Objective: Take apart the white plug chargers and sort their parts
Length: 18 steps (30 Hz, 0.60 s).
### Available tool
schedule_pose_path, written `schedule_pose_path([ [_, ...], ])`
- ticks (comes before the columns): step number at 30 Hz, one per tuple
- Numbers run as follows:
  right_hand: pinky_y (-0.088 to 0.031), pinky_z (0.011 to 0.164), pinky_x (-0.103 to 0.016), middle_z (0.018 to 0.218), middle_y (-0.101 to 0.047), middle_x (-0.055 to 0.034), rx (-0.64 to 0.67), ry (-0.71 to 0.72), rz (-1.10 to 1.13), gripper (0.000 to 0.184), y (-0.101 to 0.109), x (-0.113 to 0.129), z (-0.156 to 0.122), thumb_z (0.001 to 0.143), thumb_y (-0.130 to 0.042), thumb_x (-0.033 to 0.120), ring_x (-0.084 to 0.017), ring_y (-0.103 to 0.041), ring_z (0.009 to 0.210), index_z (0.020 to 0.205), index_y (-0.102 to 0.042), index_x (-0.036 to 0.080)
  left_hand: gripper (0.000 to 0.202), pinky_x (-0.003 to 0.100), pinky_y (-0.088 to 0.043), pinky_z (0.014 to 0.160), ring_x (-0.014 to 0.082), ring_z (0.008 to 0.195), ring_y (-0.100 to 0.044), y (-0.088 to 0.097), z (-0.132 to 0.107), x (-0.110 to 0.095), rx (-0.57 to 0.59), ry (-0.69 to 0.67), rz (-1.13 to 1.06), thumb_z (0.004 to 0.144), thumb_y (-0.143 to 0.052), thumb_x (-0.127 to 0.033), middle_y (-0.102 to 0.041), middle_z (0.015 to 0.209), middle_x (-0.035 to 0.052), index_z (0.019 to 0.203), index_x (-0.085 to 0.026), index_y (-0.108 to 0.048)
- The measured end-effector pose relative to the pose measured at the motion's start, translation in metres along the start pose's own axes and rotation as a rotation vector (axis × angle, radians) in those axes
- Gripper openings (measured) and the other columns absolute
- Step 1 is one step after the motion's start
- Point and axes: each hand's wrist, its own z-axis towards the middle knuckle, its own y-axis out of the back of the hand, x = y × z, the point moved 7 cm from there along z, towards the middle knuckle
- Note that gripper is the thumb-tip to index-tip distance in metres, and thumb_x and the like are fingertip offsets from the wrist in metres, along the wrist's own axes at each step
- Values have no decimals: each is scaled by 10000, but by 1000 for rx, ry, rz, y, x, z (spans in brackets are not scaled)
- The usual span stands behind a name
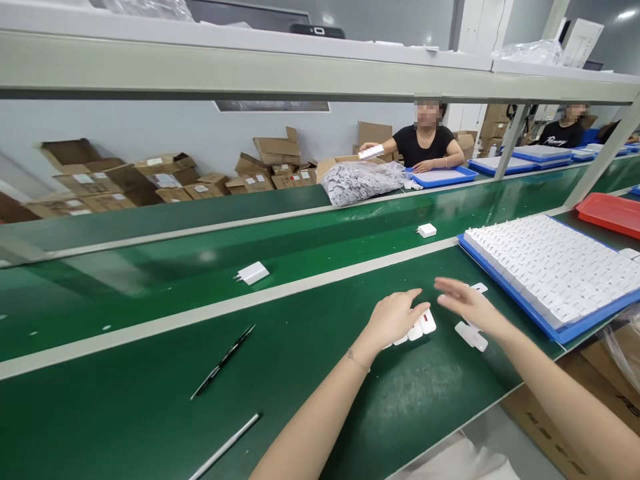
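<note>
My left hand (396, 316) is over a short row of small white rounded plates (426, 321), at least one with a red mark. Its thumb and forefinger are apart with nothing seen between them, and the palm hides part of the row. My right hand (470, 305) hovers just to the right, fingers stretched out and holding nothing. Below it, plain white rounded pieces (471, 336) lie on the green table (310, 373). Another white piece (479, 288) shows partly behind that hand.
On the right, a blue tray (510, 293) holds many white charger housings, with a red tray (613, 215) beyond. White plug adapters (253, 273) (427, 231) rest on the green belt (310, 250). A black pen (223, 362) and silver rod (225, 447) lie left. A co-worker (427, 143) sits opposite.
</note>
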Motion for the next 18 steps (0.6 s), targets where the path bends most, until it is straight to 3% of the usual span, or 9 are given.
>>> schedule_pose_path([
  [3,-458,991,-384,1286,-589,-58,-150,143,-331,392,52,23,48,920,-433,450,-225,-537,1200,1228,-552,241,445,400,-376,1012,269,1204,-513,-1,7,-16,-92,-13,89,981,-254,-335,-553,1308,134,1265,-116,-517],
  [6,-453,977,-377,1269,-589,-77,-142,171,-658,341,75,26,116,952,-377,334,-228,-560,1151,1207,-563,206,465,448,-313,1071,300,1239,-473,-14,19,-31,-132,-39,173,980,-280,-366,-502,1350,172,1254,-73,-515],
  [9,-405,1014,-434,1249,-582,-123,-40,138,-813,281,73,7,185,914,-505,250,-255,-530,1168,1156,-594,137,563,479,-455,913,339,1076,-589,-32,28,-32,-54,-7,280,952,-292,-497,-620,1162,209,1189,-65,-562],
  [12,-406,996,-491,1287,-534,-105,49,94,-965,307,64,-20,237,900,-570,290,-252,-508,1179,1175,-568,156,626,405,-521,634,310,751,-671,-43,30,-25,37,61,333,938,-244,-545,-681,808,179,943,-83,-667],
  [18,-427,967,-501,1295,-515,-95,137,17,-1180,336,68,-56,285,903,-567,315,-252,-518,1153,1206,-541,173,660,376,-491,561,300,705,-653,-46,27,-22,54,44,337,929,-213,-559,-661,752,168,913,-88,-675],
])
